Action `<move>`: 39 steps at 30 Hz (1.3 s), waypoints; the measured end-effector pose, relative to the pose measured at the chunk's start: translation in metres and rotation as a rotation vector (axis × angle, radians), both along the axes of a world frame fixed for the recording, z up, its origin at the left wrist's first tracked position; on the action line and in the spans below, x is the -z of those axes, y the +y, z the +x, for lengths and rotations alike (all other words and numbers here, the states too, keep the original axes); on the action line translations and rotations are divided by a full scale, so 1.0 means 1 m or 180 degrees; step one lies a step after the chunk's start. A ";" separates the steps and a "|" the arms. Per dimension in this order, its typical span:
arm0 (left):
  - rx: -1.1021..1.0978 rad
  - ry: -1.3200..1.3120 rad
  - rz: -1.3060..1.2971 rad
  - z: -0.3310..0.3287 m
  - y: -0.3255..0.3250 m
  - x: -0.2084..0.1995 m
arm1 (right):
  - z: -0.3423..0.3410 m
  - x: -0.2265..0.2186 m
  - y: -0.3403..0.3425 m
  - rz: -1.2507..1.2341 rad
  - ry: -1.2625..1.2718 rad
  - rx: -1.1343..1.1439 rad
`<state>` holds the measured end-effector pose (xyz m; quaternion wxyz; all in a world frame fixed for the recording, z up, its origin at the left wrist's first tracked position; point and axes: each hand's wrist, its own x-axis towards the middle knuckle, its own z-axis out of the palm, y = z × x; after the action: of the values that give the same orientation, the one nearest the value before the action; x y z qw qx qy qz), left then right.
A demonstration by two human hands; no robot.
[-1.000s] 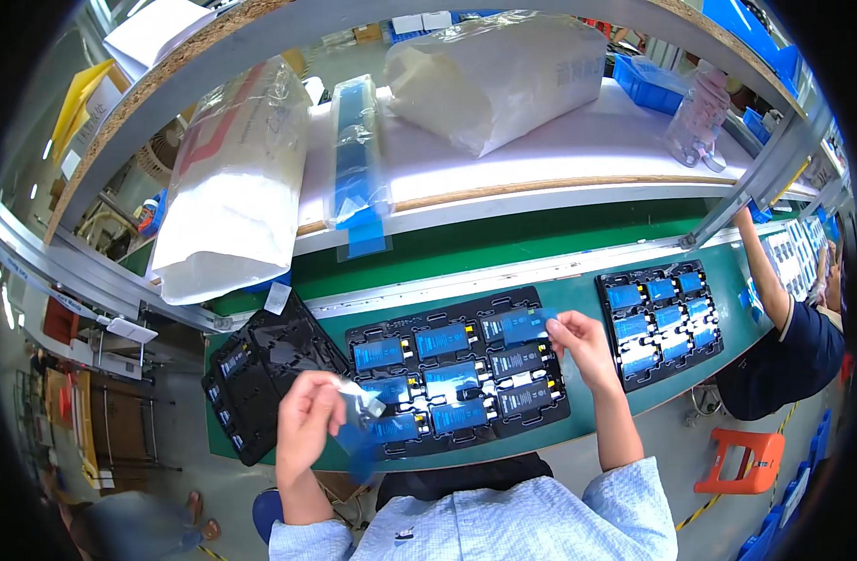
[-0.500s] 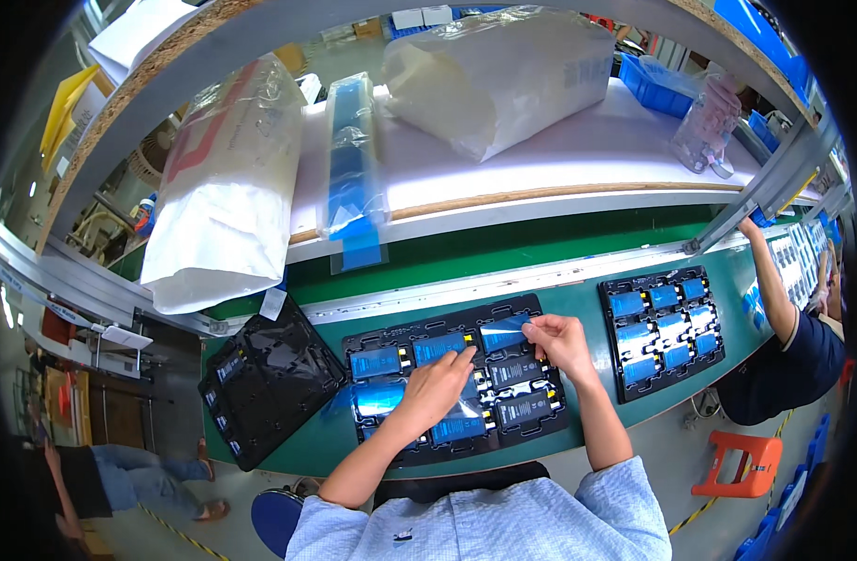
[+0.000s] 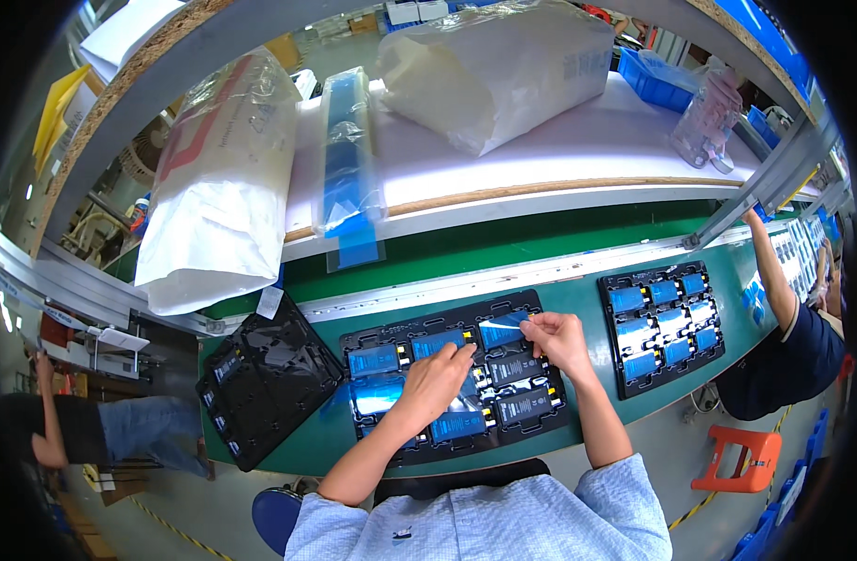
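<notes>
**Both hands working over a black tray of blue-filmed parts**

The left hand [image 3: 435, 379] is lying palm-down across the middle of the black tray [image 3: 457, 379], its fingers stretched flat and open toward the upper row, pressing on the parts rather than gripping anything. The right hand [image 3: 557, 338] is hovering at the tray's upper right, its thumb and forefinger pinching the right end of a blue film strip [image 3: 503, 329] that is lying over the top-right pocket. The tray is sitting on the green desk [image 3: 578, 280], directly in front of the person, and is holding rows of flat rectangular parts, several covered in blue film.

To the left, just beside it, a stack of empty black trays [image 3: 265, 379] is resting at an angle. To the right, apart from the first, a second filled tray [image 3: 662, 323] is lying near a co-worker's arm [image 3: 774, 271]. On the white shelf [image 3: 559, 154] above, a white bag [image 3: 218, 201], a bundle of blue film [image 3: 344, 154] and a wrapped white package [image 3: 503, 70] are lying.
</notes>
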<state>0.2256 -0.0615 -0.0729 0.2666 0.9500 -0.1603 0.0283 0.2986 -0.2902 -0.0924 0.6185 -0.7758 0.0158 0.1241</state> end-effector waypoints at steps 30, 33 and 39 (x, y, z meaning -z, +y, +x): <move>0.0458 0.0044 0.1195 0.007 -0.012 -0.013 | -0.005 -0.008 0.010 -0.0731 -0.0620 0.0041; 0.0463 0.0056 0.1235 0.008 -0.014 -0.015 | -0.007 -0.001 0.012 -0.1319 -0.1271 0.0066; 0.0385 -0.0085 0.0355 -0.002 -0.013 -0.018 | -0.037 -0.040 0.024 -0.1421 -0.1630 0.0032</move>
<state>0.2237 -0.0741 -0.0554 0.2124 0.9515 -0.2222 0.0159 0.2619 -0.2659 -0.0528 0.4179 -0.8979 -0.1093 -0.0843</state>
